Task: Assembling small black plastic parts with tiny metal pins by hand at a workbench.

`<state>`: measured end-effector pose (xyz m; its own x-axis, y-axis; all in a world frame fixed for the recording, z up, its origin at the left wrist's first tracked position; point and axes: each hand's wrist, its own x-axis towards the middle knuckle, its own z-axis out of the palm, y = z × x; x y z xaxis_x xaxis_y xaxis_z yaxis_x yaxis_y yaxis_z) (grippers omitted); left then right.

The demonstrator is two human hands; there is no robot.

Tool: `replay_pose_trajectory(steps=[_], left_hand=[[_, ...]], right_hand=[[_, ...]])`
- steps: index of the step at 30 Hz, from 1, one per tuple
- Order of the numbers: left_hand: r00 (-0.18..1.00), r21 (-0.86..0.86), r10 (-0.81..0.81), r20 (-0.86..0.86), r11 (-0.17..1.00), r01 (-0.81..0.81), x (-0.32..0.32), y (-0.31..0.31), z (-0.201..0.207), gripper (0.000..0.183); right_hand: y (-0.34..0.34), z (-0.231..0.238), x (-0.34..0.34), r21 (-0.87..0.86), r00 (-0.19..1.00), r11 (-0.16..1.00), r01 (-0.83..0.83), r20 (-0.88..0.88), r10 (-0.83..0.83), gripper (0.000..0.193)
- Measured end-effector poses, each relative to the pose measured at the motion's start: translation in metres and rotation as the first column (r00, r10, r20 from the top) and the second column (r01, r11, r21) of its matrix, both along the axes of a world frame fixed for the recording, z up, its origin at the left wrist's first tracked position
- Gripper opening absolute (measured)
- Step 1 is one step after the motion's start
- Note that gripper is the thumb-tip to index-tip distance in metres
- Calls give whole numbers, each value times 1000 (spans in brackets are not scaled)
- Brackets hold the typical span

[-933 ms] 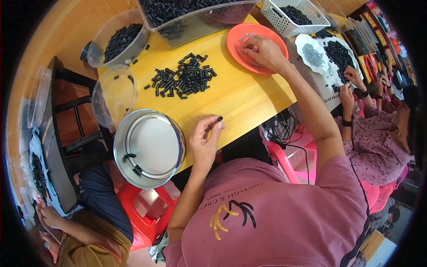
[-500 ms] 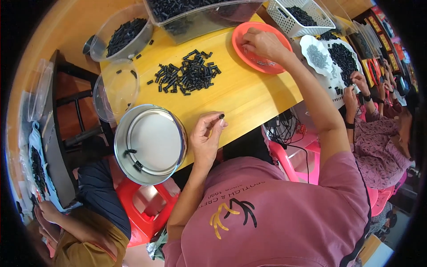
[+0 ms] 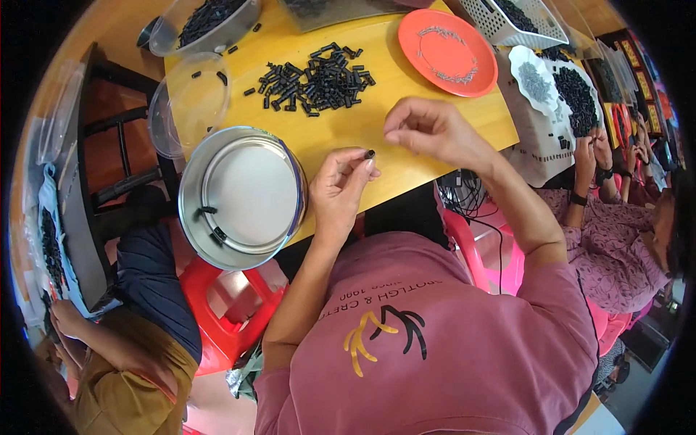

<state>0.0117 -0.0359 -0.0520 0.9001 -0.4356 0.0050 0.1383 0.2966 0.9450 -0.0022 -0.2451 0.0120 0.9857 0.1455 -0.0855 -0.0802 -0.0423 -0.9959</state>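
Observation:
A small black cylindrical piece is pinched upright between the thumb and fingertips of my left hand, over the table's near edge. My right hand hovers to the right of it, thumb and fingertips pressed together; whatever they hold is too small to make out. Beyond that hand lies a red plate with tiny greyish pieces scattered around it. A loose pile of black cylindrical pieces lies on the yellow table. Left of my left hand stands a round metal tin with a few black pieces inside.
A clear lid lies at the table's left edge. Behind it stand a tub of black pieces and a clear bin. A white basket and a scalloped dish are at right. Co-workers sit on both sides.
My right hand has left the red plate and come back toward my left hand. My left hand still pinches the black piece. The view has tilted, so the table sits higher.

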Motion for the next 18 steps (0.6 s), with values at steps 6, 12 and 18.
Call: replay_pose_trajectory(steps=[6, 12, 18], left_hand=[[999, -1, 3, 46, 1000, -2, -1, 0, -4, 16], [997, -23, -3, 77, 1000, 5, -1, 1, -6, 17], [997, -78, -74, -11, 994, 73, 3, 4, -6, 14]], right_hand=[[11, 1, -3, 7, 982, 997, -72, -177, 72, 15], [10, 4, 0, 26, 967, 994, -102, -234, 105, 16], [18, -10, -2, 141, 956, 990, -26, -285, 65, 16]])
